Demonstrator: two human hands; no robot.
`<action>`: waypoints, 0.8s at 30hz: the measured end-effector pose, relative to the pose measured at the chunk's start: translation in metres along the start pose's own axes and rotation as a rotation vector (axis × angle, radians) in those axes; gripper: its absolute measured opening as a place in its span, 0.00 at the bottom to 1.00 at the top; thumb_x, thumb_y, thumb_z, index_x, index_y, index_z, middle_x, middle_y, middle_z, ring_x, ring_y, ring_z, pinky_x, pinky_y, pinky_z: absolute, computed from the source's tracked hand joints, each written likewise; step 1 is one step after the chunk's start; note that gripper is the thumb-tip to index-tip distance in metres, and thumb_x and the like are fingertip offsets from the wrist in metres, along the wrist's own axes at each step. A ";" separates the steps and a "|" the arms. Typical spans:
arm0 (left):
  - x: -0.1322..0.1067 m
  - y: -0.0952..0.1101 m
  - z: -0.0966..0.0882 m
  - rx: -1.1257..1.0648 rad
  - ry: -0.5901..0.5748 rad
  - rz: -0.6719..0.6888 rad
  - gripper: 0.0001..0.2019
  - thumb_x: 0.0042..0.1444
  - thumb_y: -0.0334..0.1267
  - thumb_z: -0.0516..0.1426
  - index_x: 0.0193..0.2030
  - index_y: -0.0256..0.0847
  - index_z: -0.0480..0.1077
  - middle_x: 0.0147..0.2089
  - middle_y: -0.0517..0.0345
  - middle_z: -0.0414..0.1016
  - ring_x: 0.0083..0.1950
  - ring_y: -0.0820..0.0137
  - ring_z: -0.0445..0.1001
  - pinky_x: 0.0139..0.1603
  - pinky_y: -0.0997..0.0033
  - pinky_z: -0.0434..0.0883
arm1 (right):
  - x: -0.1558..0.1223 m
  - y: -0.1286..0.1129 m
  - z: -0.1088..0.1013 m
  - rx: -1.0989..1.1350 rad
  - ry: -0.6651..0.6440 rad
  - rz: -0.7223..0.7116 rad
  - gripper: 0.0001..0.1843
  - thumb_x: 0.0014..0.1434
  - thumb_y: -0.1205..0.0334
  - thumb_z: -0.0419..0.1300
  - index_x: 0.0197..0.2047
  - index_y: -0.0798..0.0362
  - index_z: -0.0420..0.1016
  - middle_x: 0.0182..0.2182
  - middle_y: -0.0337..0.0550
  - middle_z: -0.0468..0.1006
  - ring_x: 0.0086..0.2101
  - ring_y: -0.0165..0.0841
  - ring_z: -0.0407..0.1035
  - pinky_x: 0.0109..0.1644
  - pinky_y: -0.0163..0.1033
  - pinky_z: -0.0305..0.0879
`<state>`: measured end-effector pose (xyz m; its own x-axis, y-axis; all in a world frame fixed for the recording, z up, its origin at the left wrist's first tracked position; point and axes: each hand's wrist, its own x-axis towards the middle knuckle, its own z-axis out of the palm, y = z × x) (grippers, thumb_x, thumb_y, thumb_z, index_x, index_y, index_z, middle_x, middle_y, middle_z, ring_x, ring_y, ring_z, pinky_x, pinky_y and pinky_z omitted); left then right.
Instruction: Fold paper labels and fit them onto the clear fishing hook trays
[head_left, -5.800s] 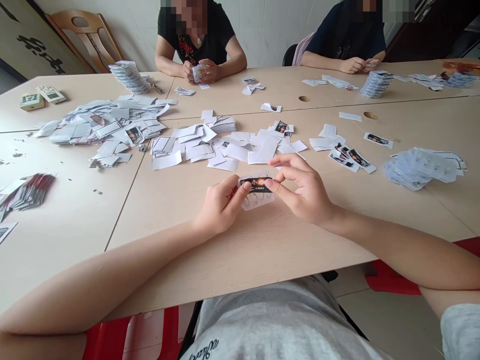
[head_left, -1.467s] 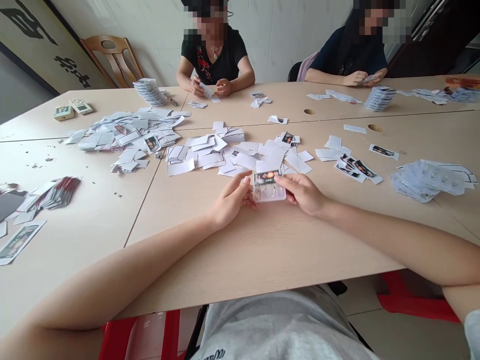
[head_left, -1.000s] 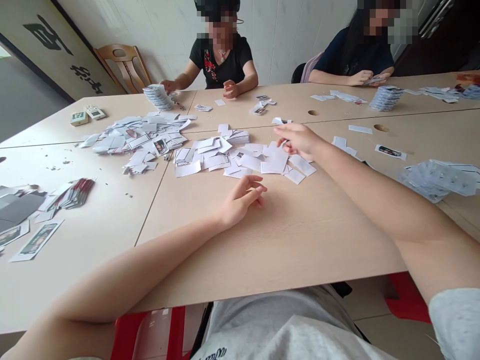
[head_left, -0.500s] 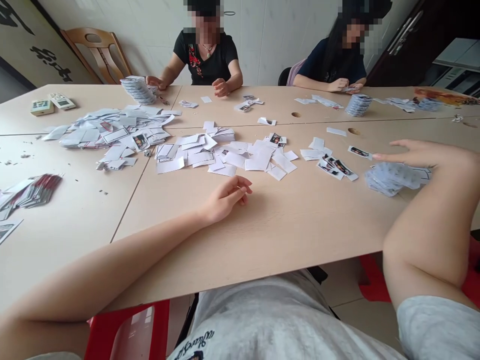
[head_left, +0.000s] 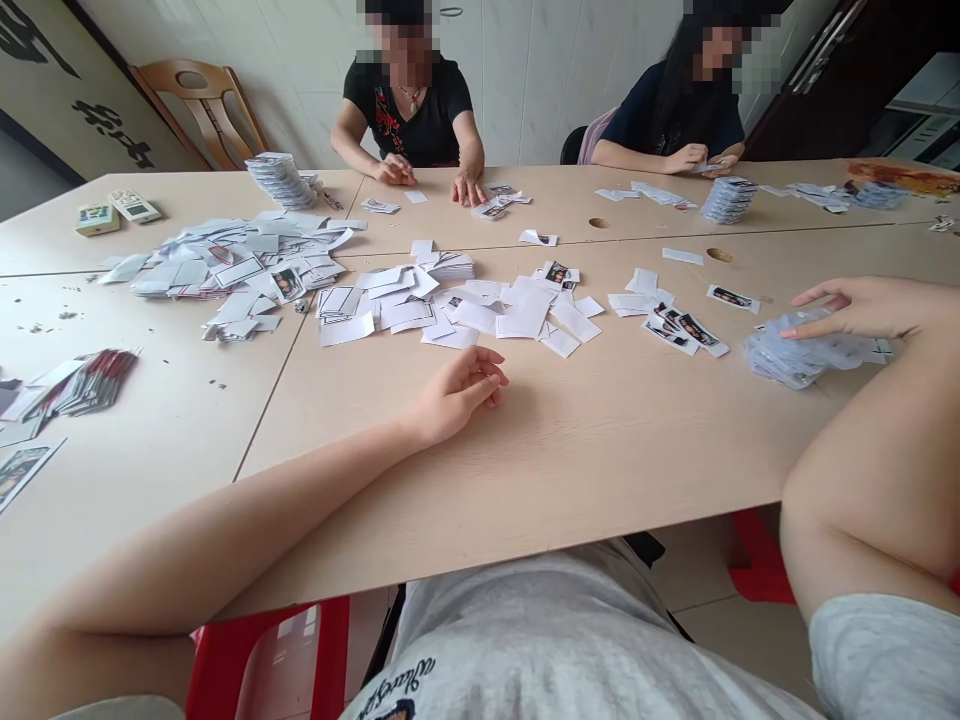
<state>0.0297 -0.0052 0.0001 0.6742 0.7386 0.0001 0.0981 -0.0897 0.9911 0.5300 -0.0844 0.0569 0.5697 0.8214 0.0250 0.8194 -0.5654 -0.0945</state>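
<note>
My left hand (head_left: 466, 395) rests on the table below the scattered white paper slips (head_left: 517, 310), its fingers loosely curled and a little apart, with nothing visible in it. On the right, my right hand (head_left: 862, 308) is over a pile of clear plastic sleeves (head_left: 784, 360). Its thumb and fingers are apart at the top of the pile, and the thumb appears to touch the sleeves. Left of that pile lie a single printed photo strip (head_left: 733, 299) and several more photo strips (head_left: 684, 330) beside white slips.
A large heap of white slips (head_left: 240, 250) lies at the left, with a stack (head_left: 281, 182) behind it. Reddish-edged cards (head_left: 97, 380) are at the far left, near two calculators (head_left: 135, 207). Two people (head_left: 409, 110) sit across the table, with another stack (head_left: 727, 200) at the right.
My right hand has come down onto the plastic sleeves, its thumb and fingers lower. My left hand stays put. The person opposite has moved both hands onto the table papers.
</note>
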 end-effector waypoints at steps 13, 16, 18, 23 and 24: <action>-0.013 -0.004 0.004 0.691 -0.200 0.508 0.15 0.58 0.32 0.51 0.52 0.38 0.60 0.50 0.44 0.67 0.52 0.62 0.67 0.52 0.59 0.69 | -0.098 -0.194 0.016 0.229 -0.310 -0.928 0.35 0.53 0.39 0.58 0.62 0.39 0.61 0.64 0.43 0.54 0.61 0.49 0.53 0.61 0.52 0.54; -0.015 -0.003 0.006 0.849 -0.284 0.670 0.17 0.58 0.29 0.50 0.54 0.37 0.60 0.52 0.42 0.66 0.55 0.59 0.63 0.55 0.56 0.66 | -0.096 -0.198 0.027 0.345 -0.193 -0.982 0.36 0.59 0.41 0.52 0.68 0.39 0.49 0.68 0.40 0.45 0.65 0.46 0.44 0.65 0.52 0.49; -0.015 -0.002 0.006 0.916 -0.271 0.682 0.15 0.57 0.29 0.50 0.52 0.37 0.61 0.52 0.42 0.66 0.55 0.59 0.63 0.55 0.57 0.66 | -0.091 -0.194 0.029 0.383 -0.119 -0.980 0.31 0.62 0.44 0.50 0.66 0.41 0.55 0.65 0.42 0.53 0.63 0.43 0.50 0.64 0.49 0.51; -0.015 -0.001 0.002 1.128 0.025 0.589 0.14 0.58 0.36 0.52 0.50 0.38 0.63 0.52 0.44 0.67 0.54 0.57 0.63 0.54 0.54 0.65 | -0.077 -0.182 0.028 0.226 -0.131 -0.850 0.23 0.60 0.45 0.51 0.55 0.44 0.70 0.54 0.43 0.70 0.49 0.43 0.67 0.50 0.47 0.64; -0.015 -0.001 0.001 1.171 0.096 0.541 0.16 0.57 0.39 0.53 0.52 0.37 0.63 0.53 0.44 0.67 0.54 0.56 0.63 0.53 0.53 0.65 | -0.073 -0.179 0.028 0.203 -0.129 -0.812 0.23 0.60 0.45 0.51 0.54 0.43 0.71 0.54 0.43 0.70 0.47 0.43 0.68 0.47 0.46 0.65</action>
<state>0.0207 -0.0171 -0.0006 0.7788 0.4658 0.4202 0.4431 -0.8826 0.1572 0.3401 -0.0408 0.0442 -0.2130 0.9758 0.0502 0.9367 0.2186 -0.2736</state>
